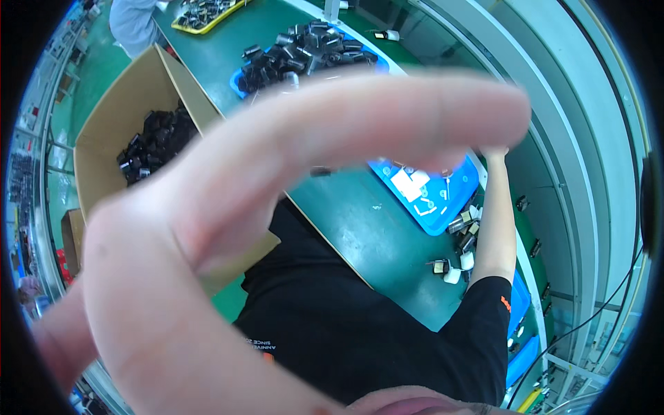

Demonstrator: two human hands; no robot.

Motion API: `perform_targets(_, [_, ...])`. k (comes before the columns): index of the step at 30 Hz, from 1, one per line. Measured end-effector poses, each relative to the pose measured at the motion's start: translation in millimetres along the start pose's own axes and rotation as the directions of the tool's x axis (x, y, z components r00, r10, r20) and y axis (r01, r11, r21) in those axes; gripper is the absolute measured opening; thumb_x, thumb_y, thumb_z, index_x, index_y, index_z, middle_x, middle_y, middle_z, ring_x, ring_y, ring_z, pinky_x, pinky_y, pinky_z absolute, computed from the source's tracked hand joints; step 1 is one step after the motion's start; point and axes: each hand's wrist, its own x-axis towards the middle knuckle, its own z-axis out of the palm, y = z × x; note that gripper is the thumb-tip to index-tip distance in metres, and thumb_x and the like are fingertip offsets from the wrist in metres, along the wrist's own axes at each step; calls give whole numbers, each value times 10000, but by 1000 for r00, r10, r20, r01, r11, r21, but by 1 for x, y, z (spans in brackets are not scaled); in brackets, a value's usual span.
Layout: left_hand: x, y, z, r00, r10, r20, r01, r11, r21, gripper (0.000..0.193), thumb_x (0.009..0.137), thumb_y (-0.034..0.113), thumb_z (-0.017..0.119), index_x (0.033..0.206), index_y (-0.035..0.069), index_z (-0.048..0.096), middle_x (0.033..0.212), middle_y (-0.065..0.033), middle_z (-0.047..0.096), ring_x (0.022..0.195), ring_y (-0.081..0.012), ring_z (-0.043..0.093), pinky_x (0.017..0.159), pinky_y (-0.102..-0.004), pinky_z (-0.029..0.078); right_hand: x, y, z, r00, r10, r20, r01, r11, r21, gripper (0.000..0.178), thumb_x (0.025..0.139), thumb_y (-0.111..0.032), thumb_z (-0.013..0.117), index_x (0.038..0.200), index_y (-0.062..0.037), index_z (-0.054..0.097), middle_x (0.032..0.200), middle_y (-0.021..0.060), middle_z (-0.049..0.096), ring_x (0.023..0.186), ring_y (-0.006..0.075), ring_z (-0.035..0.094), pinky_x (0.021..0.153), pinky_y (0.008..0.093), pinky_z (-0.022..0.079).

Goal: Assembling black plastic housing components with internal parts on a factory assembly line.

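My left hand [228, 166] looms large and blurred just in front of the camera. One finger stretches across the middle to the right, slightly bent, and nothing shows in its grasp. Behind that finger my right forearm reaches forward at the right, so only a sliver of my right hand [494, 151] shows; its fingers are hidden. Near it lies a blue tray [436, 223] with white pieces and small ring-shaped parts. Beside my right forearm sit several small motor-like parts [465, 238] and white caps [452, 276] on the green tabletop [363, 235].
A cardboard box [104, 149] of black cylindrical parts [155, 142] stands open at the left. A blue tray [238, 86] heaped with black parts and a yellow tray [200, 29] lie farther back. Another person's sleeve [131, 28] shows far left. A cable [588, 321] hangs at the right.
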Motion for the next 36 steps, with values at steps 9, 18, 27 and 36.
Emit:
perform_targets(9, [4,-11,-2,985,124,119,-119,992,-51,428,773,518,712,1051,194,703,1361,-173,413,1220,-220,460,1047,-536,333,39,-9,41,1000,30,-8,-29,996,87,603,892,-513,489,1129,20,639,1210,310,560,1146,418,551,997,460,430])
perform_targets(18, [24,-23,-5,895,325,307,-278,942,-186,342,829,506,648,979,202,695,1268,-107,455,1138,-202,488,1030,-537,345,54,-26,49,996,88,29,-93,971,220,738,835,-620,494,1052,59,681,1142,292,626,1113,398,592,985,446,438])
perform_targets(27, [48,-28,-3,725,504,470,-392,863,-320,303,886,494,583,907,210,688,1176,-42,497,1056,-183,516,1013,-537,357,57,-27,50,999,39,-5,-36,972,233,601,757,-469,707,1127,1,648,1124,219,657,1080,339,627,932,407,482])
perform_targets(36, [73,-12,-25,513,626,587,-478,777,-411,327,943,481,519,835,219,681,1084,24,539,974,-165,544,996,-538,369,45,-40,41,989,144,26,-133,816,563,533,698,-242,800,1142,3,635,1035,159,686,899,246,679,807,344,523])
